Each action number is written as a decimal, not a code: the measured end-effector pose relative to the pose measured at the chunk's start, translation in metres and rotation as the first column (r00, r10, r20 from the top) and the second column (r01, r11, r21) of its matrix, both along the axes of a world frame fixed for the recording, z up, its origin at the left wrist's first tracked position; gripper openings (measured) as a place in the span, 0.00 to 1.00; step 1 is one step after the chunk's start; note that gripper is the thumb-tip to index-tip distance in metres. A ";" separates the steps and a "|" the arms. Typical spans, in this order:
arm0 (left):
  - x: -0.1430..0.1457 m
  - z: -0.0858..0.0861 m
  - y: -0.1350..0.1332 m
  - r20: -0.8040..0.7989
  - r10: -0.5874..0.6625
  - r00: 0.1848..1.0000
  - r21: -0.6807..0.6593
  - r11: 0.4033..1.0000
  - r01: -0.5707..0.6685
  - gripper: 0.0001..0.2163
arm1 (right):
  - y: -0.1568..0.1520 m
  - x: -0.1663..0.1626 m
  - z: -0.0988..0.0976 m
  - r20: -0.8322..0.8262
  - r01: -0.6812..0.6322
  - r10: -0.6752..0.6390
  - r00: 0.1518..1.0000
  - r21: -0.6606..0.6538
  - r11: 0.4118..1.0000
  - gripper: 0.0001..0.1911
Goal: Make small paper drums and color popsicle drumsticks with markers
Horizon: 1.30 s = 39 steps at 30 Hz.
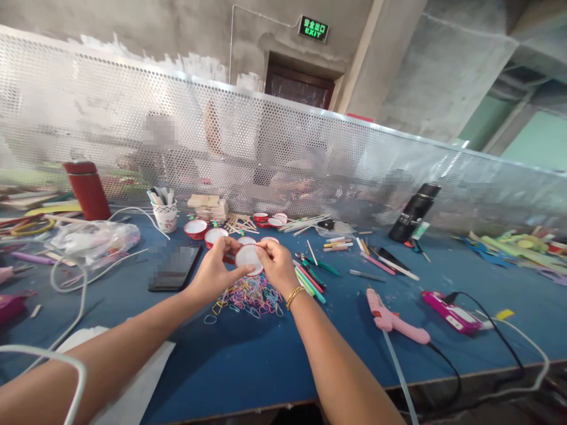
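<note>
Between both hands is a small round disc with a white face and a red rim (248, 260), perhaps a shallow paper cup. My left hand (220, 264) grips its left edge, thumb along the bottom. At its right edge, my right hand (277, 264) pinches it; a gold bracelet (295, 297) circles that wrist. Below the disc lies a pile of colourful small rubber bands (252, 297). Similar red cups with white insides (195, 228) stand just behind the hands. Felt-tip pens (313, 283) and green-handled pliers (325, 267) lie right of my right hand.
A black phone (174, 268) lies left of my hands. A pink glue gun (394, 319) and a magenta power strip (452, 311) with cords occupy the right. A red bottle (88, 189), a cup of pens (165, 216) and a black bottle (414, 212) stand near the perforated divider (248, 147).
</note>
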<state>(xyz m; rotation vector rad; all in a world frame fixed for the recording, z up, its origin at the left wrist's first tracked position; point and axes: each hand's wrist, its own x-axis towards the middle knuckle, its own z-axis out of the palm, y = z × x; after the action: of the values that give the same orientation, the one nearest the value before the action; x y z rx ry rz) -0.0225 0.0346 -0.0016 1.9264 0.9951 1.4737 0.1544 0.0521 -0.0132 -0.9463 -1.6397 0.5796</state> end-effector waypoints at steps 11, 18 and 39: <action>0.000 0.002 -0.002 -0.018 -0.031 0.999 -0.029 0.999 0.031 0.20 | 0.000 -0.002 -0.001 -0.041 -0.057 0.056 0.998 -0.025 0.998 0.12; 0.001 0.001 -0.001 -0.008 -0.056 0.998 -0.030 0.998 0.056 0.20 | 0.004 -0.005 -0.006 -0.108 -0.085 0.078 0.991 -0.058 0.995 0.13; 0.009 -0.015 0.005 0.037 -0.190 0.981 -0.176 0.965 0.193 0.27 | 0.004 -0.024 -0.020 -0.303 0.259 -0.304 0.903 -0.178 0.949 0.17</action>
<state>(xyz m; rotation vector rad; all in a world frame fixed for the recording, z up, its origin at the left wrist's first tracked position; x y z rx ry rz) -0.0136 0.0395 -0.0164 1.8200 0.8737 1.2478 0.1300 0.0562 -0.0335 -1.0995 -1.1527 0.6148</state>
